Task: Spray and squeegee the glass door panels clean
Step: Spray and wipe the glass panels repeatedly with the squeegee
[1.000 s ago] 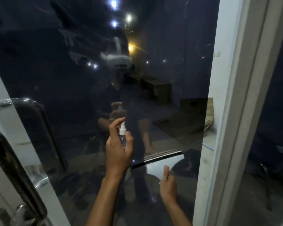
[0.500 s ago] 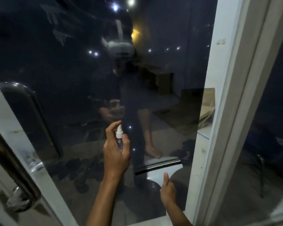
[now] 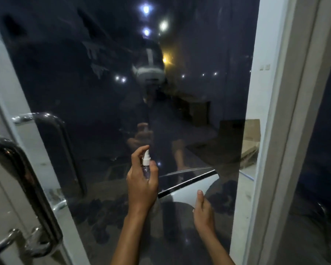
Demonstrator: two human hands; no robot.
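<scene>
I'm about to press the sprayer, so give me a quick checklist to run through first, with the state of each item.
1. Left hand grips spray bottle: ok.
2. Forefinger curled above the nozzle: ok.
3. Nozzle faces glass panel: cannot tell.
4. Right hand holds squeegee: ok.
5. Squeegee blade held below and right of the bottle: ok.
6. Liquid left in bottle: cannot tell.
</scene>
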